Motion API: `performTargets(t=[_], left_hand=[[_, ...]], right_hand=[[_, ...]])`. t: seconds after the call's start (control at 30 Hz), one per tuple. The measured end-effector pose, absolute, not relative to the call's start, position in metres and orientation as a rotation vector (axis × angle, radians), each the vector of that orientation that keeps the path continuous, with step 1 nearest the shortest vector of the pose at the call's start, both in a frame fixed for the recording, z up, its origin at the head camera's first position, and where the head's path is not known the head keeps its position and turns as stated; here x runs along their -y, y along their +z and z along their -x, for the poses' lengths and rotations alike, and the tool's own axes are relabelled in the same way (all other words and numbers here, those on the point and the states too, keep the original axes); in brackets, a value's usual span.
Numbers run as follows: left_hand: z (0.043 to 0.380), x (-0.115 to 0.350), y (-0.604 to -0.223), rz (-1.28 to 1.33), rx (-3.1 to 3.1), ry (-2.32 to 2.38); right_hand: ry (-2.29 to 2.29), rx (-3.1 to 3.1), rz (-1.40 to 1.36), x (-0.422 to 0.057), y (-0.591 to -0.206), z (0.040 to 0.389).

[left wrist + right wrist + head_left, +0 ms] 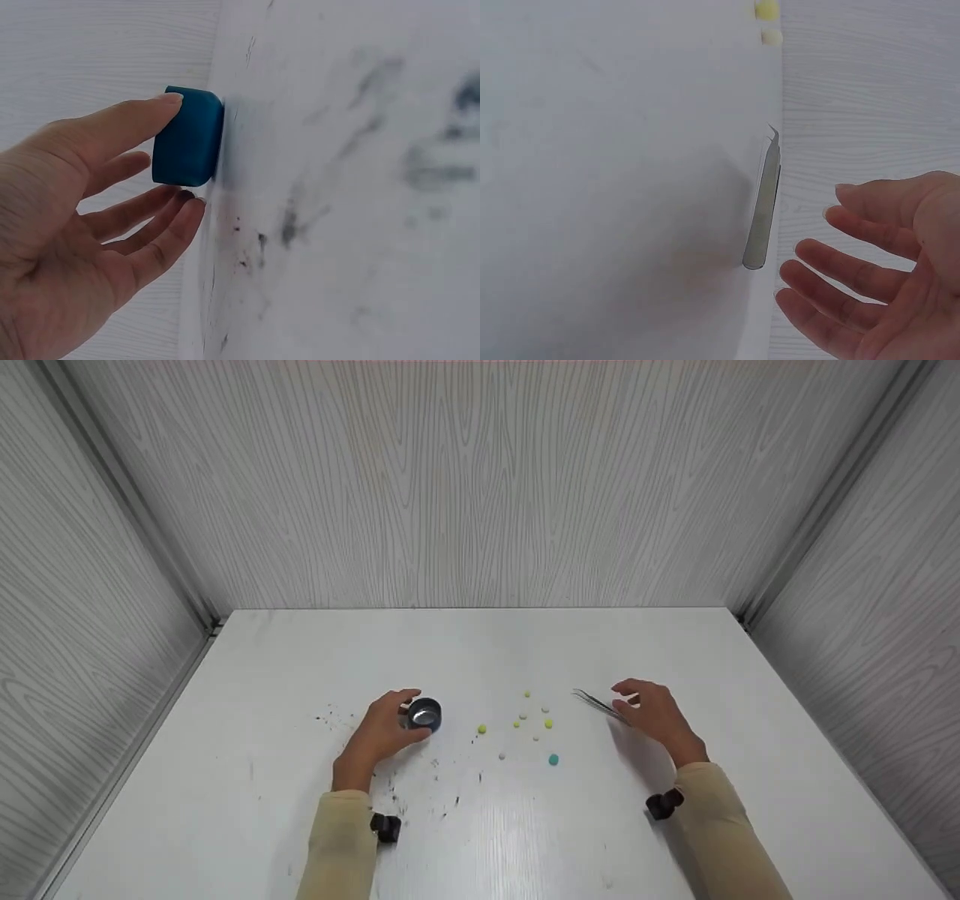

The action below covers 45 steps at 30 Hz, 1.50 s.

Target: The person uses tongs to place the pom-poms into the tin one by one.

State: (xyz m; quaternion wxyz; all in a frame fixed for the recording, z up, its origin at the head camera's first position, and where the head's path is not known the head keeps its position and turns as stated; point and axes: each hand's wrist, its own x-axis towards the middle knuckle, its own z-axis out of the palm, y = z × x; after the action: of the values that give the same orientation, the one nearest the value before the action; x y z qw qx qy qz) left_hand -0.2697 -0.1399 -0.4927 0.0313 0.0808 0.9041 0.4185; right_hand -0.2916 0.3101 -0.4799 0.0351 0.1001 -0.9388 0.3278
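Thumb and fingers of my left hand (382,727) are around a small round cup (425,714), dark with a shiny inside in the head view. Up close in the left wrist view, the cup (187,139) is blue, and the thumb lies against its side. It stands on the white table. A pair of tweezers (763,210) with bent tips lies on the table beside my right hand (885,277). Those fingers are loosely bent, apart from the tweezers, and hold nothing. In the head view the right hand (652,712) partly covers the tweezers' rear end.
Between the hands lie several small balls: a teal ball (553,760), yellow ones such as the yellow ball (482,729), and pale ones such as the white ball (502,756). Dark smudges (394,795) mark the tabletop. Grey wood-grain panels (480,487) enclose the back and sides.
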Motion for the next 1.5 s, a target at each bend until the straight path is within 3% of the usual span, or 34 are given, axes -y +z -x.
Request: performTargets(t=[1.5], left_hand=[[0.278, 0.132, -0.499, -0.218, -2.732, 1.378]], right_hand=[[0.872, 3.075, -0.134, -0.278, -0.487, 0.321]])
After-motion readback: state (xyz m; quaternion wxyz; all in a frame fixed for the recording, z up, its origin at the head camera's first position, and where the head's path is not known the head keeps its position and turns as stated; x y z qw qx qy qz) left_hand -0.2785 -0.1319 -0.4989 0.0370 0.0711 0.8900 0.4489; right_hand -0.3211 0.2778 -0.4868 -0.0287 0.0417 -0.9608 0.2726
